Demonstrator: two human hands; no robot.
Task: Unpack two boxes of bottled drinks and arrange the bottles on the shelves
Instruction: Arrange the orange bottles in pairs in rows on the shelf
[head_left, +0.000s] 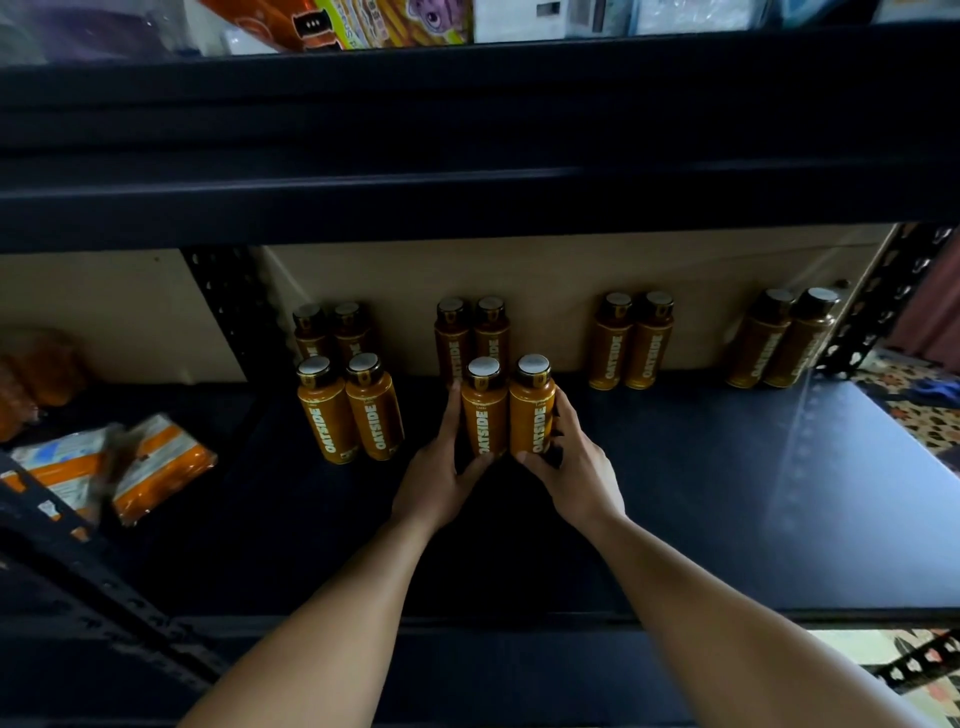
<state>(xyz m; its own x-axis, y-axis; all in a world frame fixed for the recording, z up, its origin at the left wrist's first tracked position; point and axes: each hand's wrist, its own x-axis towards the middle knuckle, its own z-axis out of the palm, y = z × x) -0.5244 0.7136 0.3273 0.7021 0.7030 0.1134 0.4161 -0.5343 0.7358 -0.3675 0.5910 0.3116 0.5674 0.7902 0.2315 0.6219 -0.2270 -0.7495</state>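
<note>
While left hand (436, 483) grips left bottle (484, 415) and right hand (576, 467) grips right bottle (532, 410), both upright, touching, on dark shelf board (675, 493): risk, as judged, is that uneven push tips tall narrow bottles into back pair (470, 332) just behind left bottle, domino-style. Board smooth, dim under upper shelf (467, 156). Left of left bottle: front pair (350, 410), then snack packets (130, 462). Far right of it: patterned floor (924, 410).
</note>
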